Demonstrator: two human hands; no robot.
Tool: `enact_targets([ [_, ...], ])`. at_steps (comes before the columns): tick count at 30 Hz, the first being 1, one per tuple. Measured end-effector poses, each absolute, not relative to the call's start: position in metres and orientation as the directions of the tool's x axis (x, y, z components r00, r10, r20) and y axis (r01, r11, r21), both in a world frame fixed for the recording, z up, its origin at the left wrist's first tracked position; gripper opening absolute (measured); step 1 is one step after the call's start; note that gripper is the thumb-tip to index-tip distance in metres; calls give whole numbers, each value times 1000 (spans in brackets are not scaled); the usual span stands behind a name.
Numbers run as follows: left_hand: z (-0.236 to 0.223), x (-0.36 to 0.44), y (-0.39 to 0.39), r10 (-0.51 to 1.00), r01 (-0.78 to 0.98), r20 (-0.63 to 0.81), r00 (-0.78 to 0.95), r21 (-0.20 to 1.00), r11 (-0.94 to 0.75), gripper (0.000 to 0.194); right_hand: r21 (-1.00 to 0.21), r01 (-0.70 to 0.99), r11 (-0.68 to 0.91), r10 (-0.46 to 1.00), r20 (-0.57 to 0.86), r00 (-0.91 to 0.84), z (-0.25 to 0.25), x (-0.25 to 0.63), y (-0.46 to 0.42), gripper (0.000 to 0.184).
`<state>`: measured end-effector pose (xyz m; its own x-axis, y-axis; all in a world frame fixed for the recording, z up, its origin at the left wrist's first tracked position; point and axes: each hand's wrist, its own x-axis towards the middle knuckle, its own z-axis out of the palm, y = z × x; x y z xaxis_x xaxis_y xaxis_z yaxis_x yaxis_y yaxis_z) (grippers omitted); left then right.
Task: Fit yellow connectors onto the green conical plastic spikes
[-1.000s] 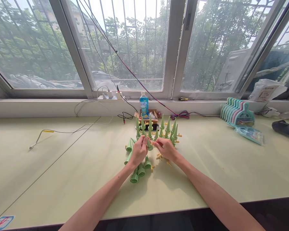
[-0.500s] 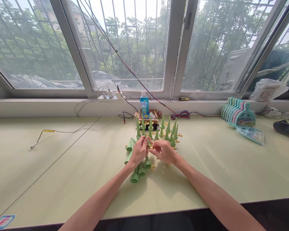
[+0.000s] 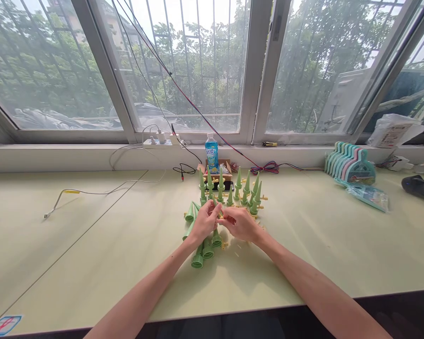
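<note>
My left hand (image 3: 205, 220) is closed around a green plastic watering spike, most of it hidden by the fingers. Against it, my right hand (image 3: 239, 223) pinches a small yellow valve (image 3: 221, 216), which shows only in part between the fingertips. Beyond the hands, several green watering spikes (image 3: 238, 184) stand upright with yellow valves on their sides. Left of and below my left hand, more green spikes lie on their sides, one with its open threaded end (image 3: 197, 262) facing me. A loose yellow valve (image 3: 224, 245) lies near them.
A blue-labelled bottle (image 3: 212, 153) stands by a small cardboard box (image 3: 227, 168) at the windowsill. Coiled cables (image 3: 266, 167) lie behind the spikes. Pastel hangers (image 3: 351, 165) and a black object (image 3: 419, 186) are at right; a grey cable (image 3: 102, 193) crosses the left tabletop.
The fingers of my right hand have curled closer to my left hand, covering more of the yellow valve. The other spikes have stayed put.
</note>
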<state>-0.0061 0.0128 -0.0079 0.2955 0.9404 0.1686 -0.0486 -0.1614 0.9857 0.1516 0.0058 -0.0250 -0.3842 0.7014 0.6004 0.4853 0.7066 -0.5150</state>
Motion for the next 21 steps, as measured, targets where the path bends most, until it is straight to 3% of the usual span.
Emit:
enact_targets([
  [21,-9,-5,11,947,-99,144,288,988,-120,40,-480,485,731,672,627,-393,-18,151,2,35],
])
